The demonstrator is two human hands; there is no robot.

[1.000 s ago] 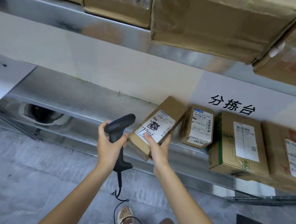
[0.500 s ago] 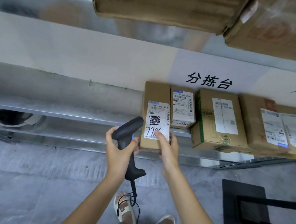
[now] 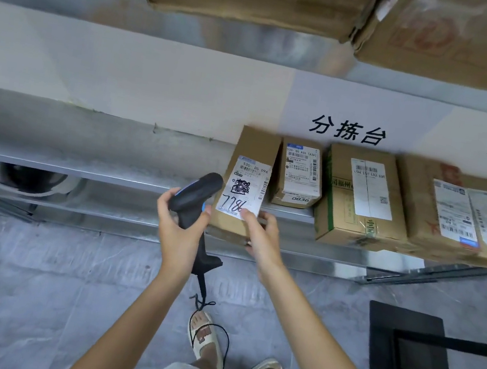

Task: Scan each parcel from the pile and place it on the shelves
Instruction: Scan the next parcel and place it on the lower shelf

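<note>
Her right hand grips the parcel half-seated on the shelf, left hand clutching the scanner; I'd push it flush beside its neighbour, label up.

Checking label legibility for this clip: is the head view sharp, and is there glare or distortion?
Head view: the parcel label reads clearly, "7786" handwritten; the scanner is sharp. Wide-angle bending curves the shelf edge. Soft sheen on the metal, no harsh glare. Boxes at the top edge look blurred.

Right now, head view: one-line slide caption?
Right hand sets the parcel marked 7786 at the shelf row's left end; left hand grips the scanner.
</note>
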